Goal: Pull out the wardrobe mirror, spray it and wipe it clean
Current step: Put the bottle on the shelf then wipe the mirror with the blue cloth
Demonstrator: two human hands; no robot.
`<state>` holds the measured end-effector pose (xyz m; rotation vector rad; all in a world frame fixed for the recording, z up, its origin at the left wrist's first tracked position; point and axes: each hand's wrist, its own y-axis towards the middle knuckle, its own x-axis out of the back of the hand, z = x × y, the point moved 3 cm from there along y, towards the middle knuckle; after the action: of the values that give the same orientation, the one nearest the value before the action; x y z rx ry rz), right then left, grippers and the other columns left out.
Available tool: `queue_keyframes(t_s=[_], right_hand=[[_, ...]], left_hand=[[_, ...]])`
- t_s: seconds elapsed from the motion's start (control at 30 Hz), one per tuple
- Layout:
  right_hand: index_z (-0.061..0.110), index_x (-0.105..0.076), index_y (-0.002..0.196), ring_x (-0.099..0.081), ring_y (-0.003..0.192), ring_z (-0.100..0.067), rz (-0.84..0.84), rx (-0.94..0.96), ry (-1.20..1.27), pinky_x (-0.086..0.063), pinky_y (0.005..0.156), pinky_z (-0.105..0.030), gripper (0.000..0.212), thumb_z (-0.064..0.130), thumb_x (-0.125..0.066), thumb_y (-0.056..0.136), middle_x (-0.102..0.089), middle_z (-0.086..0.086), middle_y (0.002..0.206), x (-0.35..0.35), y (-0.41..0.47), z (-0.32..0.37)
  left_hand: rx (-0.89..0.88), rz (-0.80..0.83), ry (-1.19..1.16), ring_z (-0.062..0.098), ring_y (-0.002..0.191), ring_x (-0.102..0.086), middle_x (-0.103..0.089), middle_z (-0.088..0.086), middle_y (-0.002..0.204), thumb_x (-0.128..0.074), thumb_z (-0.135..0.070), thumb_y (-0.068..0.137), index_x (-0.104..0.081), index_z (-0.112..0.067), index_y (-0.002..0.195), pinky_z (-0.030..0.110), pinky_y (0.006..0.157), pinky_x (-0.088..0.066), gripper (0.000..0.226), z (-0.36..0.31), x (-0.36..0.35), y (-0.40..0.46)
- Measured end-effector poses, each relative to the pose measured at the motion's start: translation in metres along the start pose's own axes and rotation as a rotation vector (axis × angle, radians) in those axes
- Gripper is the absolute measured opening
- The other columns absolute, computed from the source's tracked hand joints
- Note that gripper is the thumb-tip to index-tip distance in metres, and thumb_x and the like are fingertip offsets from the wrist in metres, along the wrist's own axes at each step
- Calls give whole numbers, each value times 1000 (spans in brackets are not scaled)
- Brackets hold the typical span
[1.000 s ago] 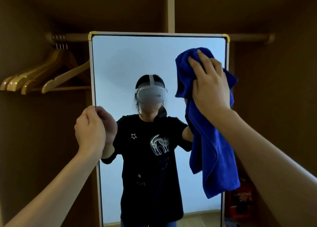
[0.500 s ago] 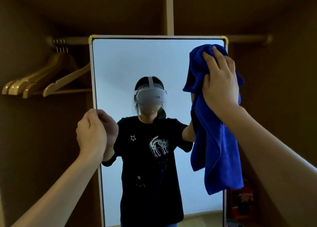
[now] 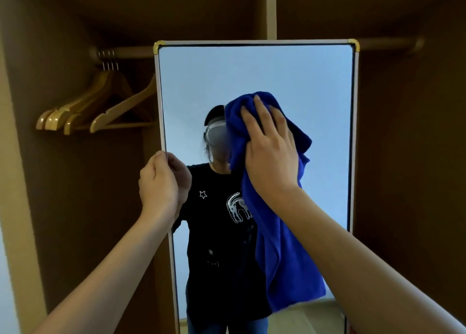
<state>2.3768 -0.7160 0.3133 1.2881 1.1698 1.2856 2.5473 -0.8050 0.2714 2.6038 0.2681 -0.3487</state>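
The tall wardrobe mirror (image 3: 254, 76), white-framed with gold top corners, stands pulled out in front of the open wardrobe. My left hand (image 3: 158, 185) grips its left edge at mid height. My right hand (image 3: 271, 150) presses a blue cloth (image 3: 285, 253) flat against the glass near the middle, fingers spread over it. Most of the cloth hangs down below my wrist. The glass reflects a person in a black T-shirt. No spray bottle is in view.
Several wooden hangers (image 3: 100, 112) hang on the wardrobe rail (image 3: 126, 52) at the left, just behind the mirror's edge. A vertical wardrobe divider (image 3: 271, 8) rises behind the mirror. Dark brown wardrobe walls close in on both sides.
My right hand has swept the blue cloth from the mirror's upper right corner down and left to the middle of the glass. My left hand still holds the left edge.
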Motion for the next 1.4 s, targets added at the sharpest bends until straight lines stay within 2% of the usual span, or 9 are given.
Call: queue_keyframes(t_s=[0.13,0.27,0.4,0.57,0.7,0.77,0.83,1.0,1.4], right_hand=[[17,-53,138,-44,133,-33,48,66,0,-47,97,-41,55,4,-62,85,-45,-4,149,-15,-1,36],[18,-48,141,-38,138,-29,139,142,-3,-54,83,-37,59,5,-63,86,-38,-1,153,-24,-25,50],[19,-51,140,-39,137,-27,127,138,-29,-54,79,-35,58,4,-61,85,-39,0,153,-20,-42,39],[18,-53,138,-42,134,-27,39,53,-52,-51,89,-35,59,4,-66,82,-45,-1,149,-20,-18,38],[20,-49,140,-43,135,-28,60,48,-70,-51,89,-35,64,11,-71,82,-42,0,151,-26,4,58],[20,-47,142,-40,137,-28,81,81,-68,-50,92,-36,61,12,-67,85,-39,-1,153,-31,6,72],[18,-46,143,-38,138,-29,105,125,-44,-49,95,-37,58,14,-62,87,-38,-3,154,-38,-2,83],[15,-47,142,-35,140,-29,164,176,-4,-52,93,-39,58,14,-61,86,-38,-5,153,-46,-40,91],[17,-52,138,-39,137,-26,126,89,-51,-48,96,-40,48,10,-46,92,-42,-1,151,-38,-67,64]], left_hand=[[17,48,12,11,95,-61,-65,-1,92,-35,-38,102,-62,-30,83,35,90,-46,34,-4,5,-4],[-25,136,14,17,103,-61,-65,4,104,-32,-38,104,-65,-18,106,38,96,-46,39,-7,7,-6],[-3,151,-35,14,99,-61,-64,3,97,-33,-35,104,-62,-22,93,32,90,-47,33,-10,9,-8],[53,192,-86,10,80,-61,-61,1,84,-33,-34,105,-59,-20,86,20,67,-47,35,-13,9,-11],[55,219,-34,25,98,-65,-66,14,103,-32,-39,104,-62,-9,103,36,83,-54,43,-10,9,-9],[86,232,-68,26,105,-65,-65,14,112,-31,-41,103,-61,-10,115,31,79,-58,45,-9,9,-7],[98,266,-109,22,102,-67,-68,9,112,-28,-45,104,-64,-19,114,30,78,-60,46,-10,10,-7],[31,291,-39,13,102,-62,-66,-5,109,-19,-56,101,-61,-38,111,41,100,-47,46,-11,15,-5],[136,273,-37,28,101,-66,-70,12,104,-28,-66,93,-66,-15,108,48,99,-48,65,17,25,1]])
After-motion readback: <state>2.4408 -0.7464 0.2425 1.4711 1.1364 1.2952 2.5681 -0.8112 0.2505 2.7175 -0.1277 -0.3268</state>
